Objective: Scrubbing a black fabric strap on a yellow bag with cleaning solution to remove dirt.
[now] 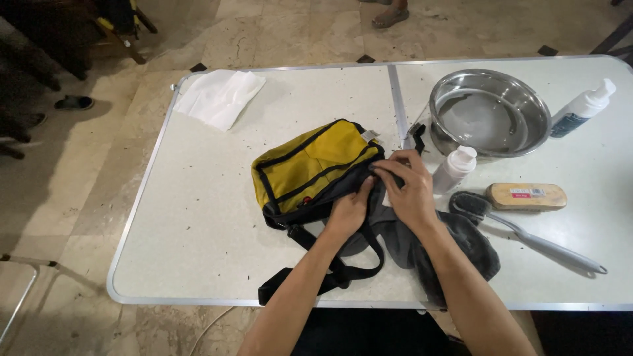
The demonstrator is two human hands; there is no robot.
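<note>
The bag (310, 168) lies near the middle of the table (198, 217), its long axis running diagonally from the near-left corner up toward the far right. Both hands work at its right-hand, near edge. The left hand (349, 211) presses against the bag's dark lower side, fingers curled into the fabric; whether they pinch it closed cannot be told. The right hand (410, 188) sits just beside and slightly beyond the left, fingertips drawn together on the dark trim at the bag's far-right corner, apparently pinching it. The right hand is the nearer of the two to that corner.

Materials: the bag is yellow woven cloth with black piping and black webbing. Its strap (316, 277) trails toward the near table edge. A grey cloth (461, 247) lies crumpled under the right forearm.

To the right, well apart from the bag:
- a steel bowl (489, 112), shiny, round;
- a small white bottle (453, 169), just beside the right hand;
- a white pump bottle (583, 105);
- a wooden-backed brush (526, 196);
- a long-handled brush (527, 237), grey.

A white paper towel (219, 97) lies at the far-left corner.
</note>
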